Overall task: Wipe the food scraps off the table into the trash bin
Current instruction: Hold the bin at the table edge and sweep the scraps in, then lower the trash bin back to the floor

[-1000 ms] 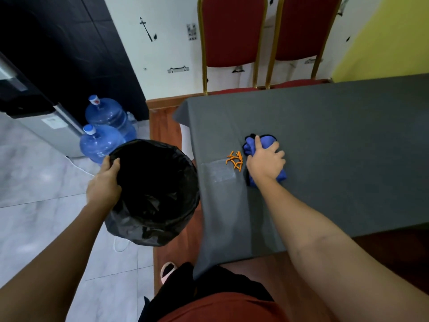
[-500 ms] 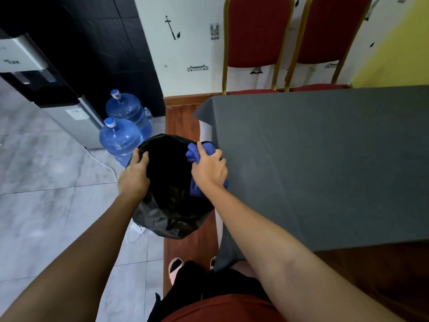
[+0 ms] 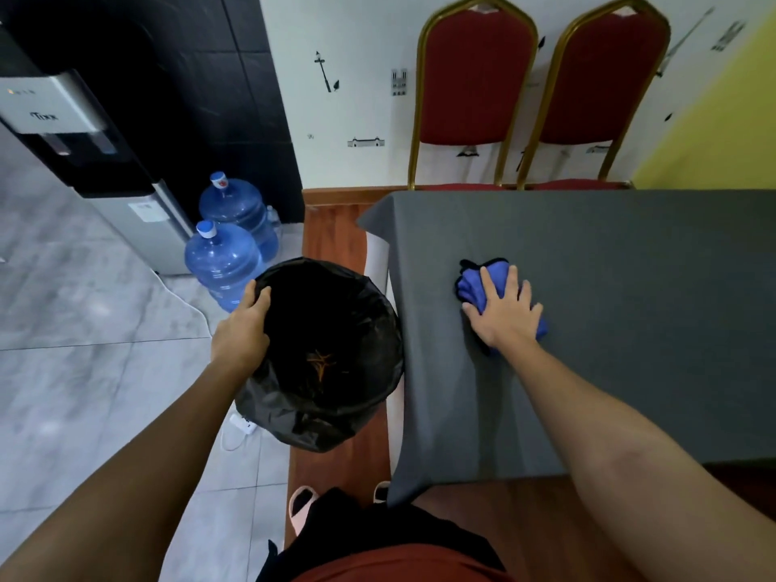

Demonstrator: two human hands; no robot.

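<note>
Right hand flat, fingers spread on cloth; left hand grips upright bin rim; scraps seemingly inside.

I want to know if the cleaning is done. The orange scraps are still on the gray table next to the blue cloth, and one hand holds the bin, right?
Not quite. The head view shows the orange scraps lying inside the trash bin, not on the gray table. The rest is right: the left hand holds the bin's rim, and the right hand presses the blue cloth on the table.
</note>
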